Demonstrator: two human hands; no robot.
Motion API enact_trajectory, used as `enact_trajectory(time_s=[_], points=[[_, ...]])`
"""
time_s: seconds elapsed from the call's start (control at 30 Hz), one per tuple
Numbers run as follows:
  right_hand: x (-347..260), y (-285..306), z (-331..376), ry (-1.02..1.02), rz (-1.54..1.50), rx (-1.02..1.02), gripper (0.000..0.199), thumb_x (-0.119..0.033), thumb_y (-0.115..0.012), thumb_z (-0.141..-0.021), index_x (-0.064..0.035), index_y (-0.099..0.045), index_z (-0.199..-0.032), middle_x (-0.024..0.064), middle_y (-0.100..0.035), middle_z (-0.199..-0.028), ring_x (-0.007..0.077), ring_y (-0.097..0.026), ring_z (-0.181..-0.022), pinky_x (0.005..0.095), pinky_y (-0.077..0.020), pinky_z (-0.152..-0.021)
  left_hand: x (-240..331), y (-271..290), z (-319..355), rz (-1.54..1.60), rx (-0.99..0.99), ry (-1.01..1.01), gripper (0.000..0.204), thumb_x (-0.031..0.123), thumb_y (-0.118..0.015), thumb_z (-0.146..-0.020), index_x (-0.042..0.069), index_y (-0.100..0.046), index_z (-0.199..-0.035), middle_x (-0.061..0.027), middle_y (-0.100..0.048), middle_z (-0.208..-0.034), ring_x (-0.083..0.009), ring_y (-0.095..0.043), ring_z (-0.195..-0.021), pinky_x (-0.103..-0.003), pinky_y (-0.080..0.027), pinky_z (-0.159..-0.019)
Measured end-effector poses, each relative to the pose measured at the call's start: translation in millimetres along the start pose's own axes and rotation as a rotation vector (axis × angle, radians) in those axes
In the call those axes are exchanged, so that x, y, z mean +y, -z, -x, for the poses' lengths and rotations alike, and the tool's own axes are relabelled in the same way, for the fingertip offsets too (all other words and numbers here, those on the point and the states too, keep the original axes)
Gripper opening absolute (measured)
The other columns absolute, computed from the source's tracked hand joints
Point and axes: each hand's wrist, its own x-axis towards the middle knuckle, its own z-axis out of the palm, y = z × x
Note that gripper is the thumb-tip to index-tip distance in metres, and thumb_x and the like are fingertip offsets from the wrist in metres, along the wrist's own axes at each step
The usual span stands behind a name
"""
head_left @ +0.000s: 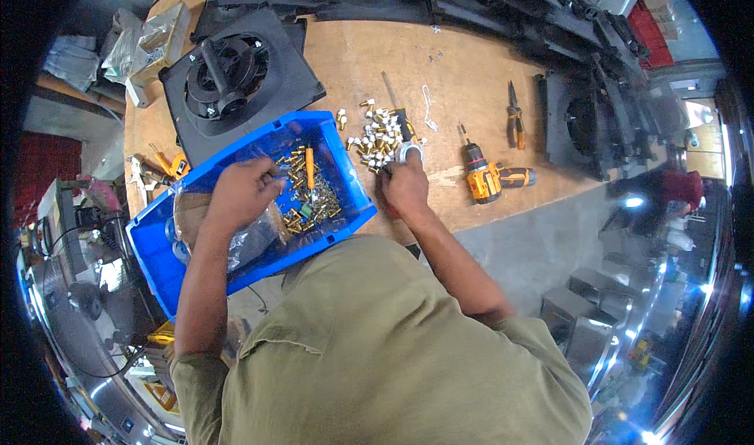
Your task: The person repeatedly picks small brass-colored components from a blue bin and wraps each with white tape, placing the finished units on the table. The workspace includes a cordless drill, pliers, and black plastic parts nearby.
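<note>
My left hand (245, 194) is over the blue plastic bin (316, 124), its fingers curled together; whatever they pinch, if anything, is too small to make out. Beside those fingers, the bin holds loose brass fittings (302, 223), small metal parts and an orange-handled tool (309, 166). A clear plastic bag (255, 241) lies under my left wrist. At the table's near edge, my right hand (407, 184) is closed on a small white tape roll (409, 152). Just beyond it spreads a pile of brass fittings with white ends (380, 137). A screwdriver (404, 123) lies against that pile.
An orange-and-black cordless drill (484, 180) and pliers (514, 123) lie to the right. A black square panel with a round opening (271, 91) stands behind the bin. More black panels (577, 123) line the far and right edges. Orange-handled tools (166, 162) sit at left.
</note>
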Motion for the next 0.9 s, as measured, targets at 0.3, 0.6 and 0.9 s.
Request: enact_trajectory(time_s=[0.3, 0.6, 0.9], points=[[-52, 76, -1, 0.18, -0.177, 0.258, 0.019, -0.018, -0.069, -0.083, -0.0008, -0.071, -0.092, 0.027, -0.051, -0.106, 0.0423, -0.056, -0.1, 0.046, -0.0485, -0.085, -15, 0, -6, 0.011, -0.011, -0.031, 0.027, 0.03, -0.069, -0.082, 0.005, -0.063, -0.089, -0.0156, -0.067, -0.082, -0.0359, -0.065, -0.081, -0.047, -0.049, -0.07], [-103, 115, -40, 0.319, -0.292, 0.245, 0.04, -0.014, -0.065, -0.086, -0.0071, -0.06, -0.125, 0.0237, -0.053, -0.112, 0.0395, -0.056, -0.101, 0.0406, -0.0464, -0.088, -8, -38, -7, -0.221, -0.13, -0.111, 0.021, 0.017, -0.06, -0.084, 0.005, -0.066, -0.101, -0.0175, -0.068, -0.093, -0.0369, -0.067, -0.086, -0.049, -0.053, -0.076], [-63, 92, 20, 0.155, -0.522, 0.098, 0.024, -0.01, -0.065, -0.087, -0.0043, -0.068, -0.11, 0.0183, -0.059, -0.101, 0.0318, -0.06, -0.095, 0.038, -0.0471, -0.086, -10, -66, -30, -0.517, -0.388, 0.042, 0.026, 0.011, -0.06, -0.081, 0.007, -0.069, -0.105, -0.0158, -0.071, -0.101, -0.0318, -0.07, -0.093, -0.046, -0.056, -0.077]])
